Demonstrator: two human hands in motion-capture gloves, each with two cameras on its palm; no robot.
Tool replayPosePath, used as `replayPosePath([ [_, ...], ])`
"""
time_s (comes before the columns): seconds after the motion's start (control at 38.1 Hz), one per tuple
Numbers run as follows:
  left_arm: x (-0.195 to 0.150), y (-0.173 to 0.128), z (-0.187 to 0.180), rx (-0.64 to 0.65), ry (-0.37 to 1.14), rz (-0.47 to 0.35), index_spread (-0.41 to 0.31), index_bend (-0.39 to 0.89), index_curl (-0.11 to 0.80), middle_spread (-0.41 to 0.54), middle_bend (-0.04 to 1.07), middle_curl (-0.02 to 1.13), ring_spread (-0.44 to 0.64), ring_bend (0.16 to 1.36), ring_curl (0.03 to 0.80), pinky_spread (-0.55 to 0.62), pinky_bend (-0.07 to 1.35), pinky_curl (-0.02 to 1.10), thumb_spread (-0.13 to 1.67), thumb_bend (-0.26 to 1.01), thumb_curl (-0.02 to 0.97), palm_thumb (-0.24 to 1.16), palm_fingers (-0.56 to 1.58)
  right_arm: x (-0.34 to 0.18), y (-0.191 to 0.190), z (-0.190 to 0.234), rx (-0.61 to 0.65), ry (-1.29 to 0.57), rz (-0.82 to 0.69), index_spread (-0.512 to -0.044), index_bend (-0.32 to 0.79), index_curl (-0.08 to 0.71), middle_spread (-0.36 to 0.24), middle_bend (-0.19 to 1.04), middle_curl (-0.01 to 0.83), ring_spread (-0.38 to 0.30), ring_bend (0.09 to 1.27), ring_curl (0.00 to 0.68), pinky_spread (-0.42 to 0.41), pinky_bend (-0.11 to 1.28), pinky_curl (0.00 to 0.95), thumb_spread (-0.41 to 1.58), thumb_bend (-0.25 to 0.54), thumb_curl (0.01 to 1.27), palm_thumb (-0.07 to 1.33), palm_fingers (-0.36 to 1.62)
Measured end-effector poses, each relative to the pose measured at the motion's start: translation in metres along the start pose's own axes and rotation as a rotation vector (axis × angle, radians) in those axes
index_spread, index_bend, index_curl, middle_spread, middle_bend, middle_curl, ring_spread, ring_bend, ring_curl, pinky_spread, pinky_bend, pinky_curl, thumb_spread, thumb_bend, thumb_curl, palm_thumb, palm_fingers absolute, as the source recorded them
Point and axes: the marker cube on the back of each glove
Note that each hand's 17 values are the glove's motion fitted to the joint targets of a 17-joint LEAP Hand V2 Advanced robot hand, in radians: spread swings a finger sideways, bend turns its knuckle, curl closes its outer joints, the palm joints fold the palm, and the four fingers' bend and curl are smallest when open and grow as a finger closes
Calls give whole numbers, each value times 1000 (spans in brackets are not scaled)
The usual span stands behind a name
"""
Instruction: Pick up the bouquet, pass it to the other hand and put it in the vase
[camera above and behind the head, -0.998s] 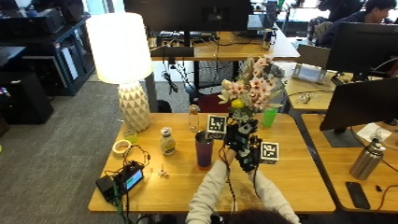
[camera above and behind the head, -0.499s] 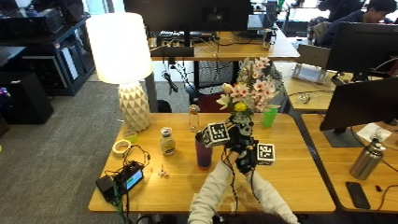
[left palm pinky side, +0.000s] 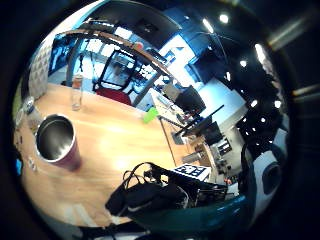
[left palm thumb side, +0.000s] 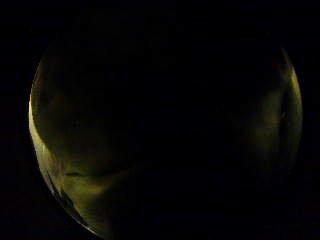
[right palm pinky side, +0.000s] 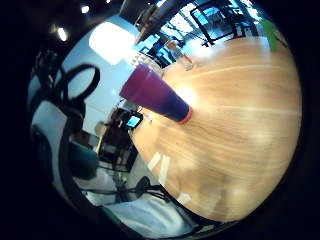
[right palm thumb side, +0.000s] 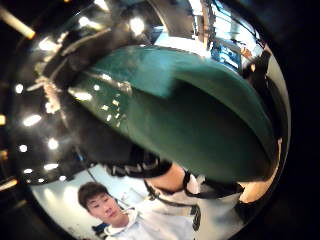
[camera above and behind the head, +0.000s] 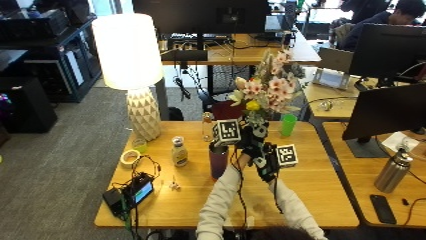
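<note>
a white lamp (camera above and behind the head: 130, 65) stands at the table's (camera above and behind the head: 193, 197) left, then a dressing bottle (camera above and behind the head: 178, 152). the purple vase (camera above and behind the head: 217, 161) stands upright just left of the hands; only the left little finger side palm view shows its open metal mouth (left palm pinky side: 54, 140). the left hand (camera above and behind the head: 245, 137) curls round the bouquet (camera above and behind the head: 269, 90) stems, held above the table beside the vase. the right hand (camera above and behind the head: 266, 160) sits just below; whether its fingers clamp the stems, i cannot tell.

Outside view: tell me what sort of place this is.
Most likely an open office or lab workspace. Wooden desks stand in rows, dark monitors sit on them, and a black equipment rack lines the carpeted floor at the side.
</note>
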Motion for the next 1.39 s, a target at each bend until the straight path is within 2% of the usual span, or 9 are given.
replayPosePath([
  [0.11, 18, -34, -26, 50, 14, 53, -374, 481, 544, -378, 719, 556, -403, 770, 470, -426, 597, 441, 427, -28, 683, 812, 1423, -25, -4, -13, -13, -184, 165, -184, 129, 543, -91, 637, 524, -159, 821, 465, -240, 685, 445, 706, -45, 678, 854, 1068],
  [0.18, 21, -51, -41, 94, 0, 71, -376, 483, 549, -377, 725, 557, -403, 771, 471, -425, 599, 441, 414, -30, 695, 812, 1423, -25, -7, -22, -16, -215, 233, -236, 122, 527, -88, 559, 500, -133, 723, 453, -107, 591, 449, 833, -69, 625, 753, 735],
  [0.32, 21, -72, -63, 154, -27, 73, -377, 487, 558, -376, 728, 557, -402, 772, 472, -425, 601, 440, 396, -31, 714, 808, 1421, -14, -11, -33, -95, -188, 282, -288, 89, 456, -107, 459, 453, -95, 601, 402, 31, 581, 422, 920, -62, 569, 652, 590],
  [0.45, 18, -85, -80, 199, -55, 105, -377, 488, 564, -375, 732, 557, -402, 775, 473, -425, 599, 438, 386, -32, 729, 806, 1418, -5, -16, -43, -131, -208, 292, -369, 122, 425, -132, 298, 402, -5, 429, 352, 161, 635, 424, 988, -76, 498, 509, 234],
  [0.6, 7, -98, -90, 226, 78, 179, -377, 493, 569, -373, 729, 553, -402, 777, 473, -431, 598, 437, 378, -35, 743, 796, 1415, -4, -18, -54, -117, -216, 308, -404, 87, 347, -126, 250, 373, 49, 390, 303, 231, 649, 390, 1016, -57, 437, 420, 170],
  [0.74, -29, -101, -96, 245, -73, 56, -376, 496, 574, -373, 729, 551, -402, 777, 473, -431, 594, 435, 374, -34, 753, 793, 1416, -3, -17, -59, -106, -196, 331, -418, 93, 306, -118, 232, 364, 79, 392, 295, 261, 660, 379, 1025, -45, 402, 380, 152],
  [1.18, -118, -90, -100, 252, -75, -47, -375, 500, 580, -368, 725, 544, -400, 764, 470, -434, 590, 431, 358, -35, 780, 781, 1414, 10, -14, -62, -110, -201, 328, -425, 120, 245, -100, 212, 357, 112, 393, 293, 303, 666, 360, 1027, -29, 339, 344, 140],
  [1.29, -147, -77, -100, 157, -111, -69, -374, 494, 579, -366, 723, 543, -396, 754, 466, -435, 589, 431, 363, -51, 778, 750, 1408, 11, -15, -64, -115, -149, 265, -421, 123, 239, -99, 211, 356, 115, 394, 292, 303, 656, 356, 1027, -28, 331, 344, 144],
  [1.39, -210, -37, -106, -230, -226, -145, -369, 436, 561, -372, 716, 537, -396, 738, 458, -454, 602, 430, 502, -117, 727, 584, 1365, 17, -11, -66, -116, -136, 279, -417, 127, 235, -94, 211, 356, 116, 391, 292, 304, 649, 351, 1027, -29, 325, 342, 152],
])
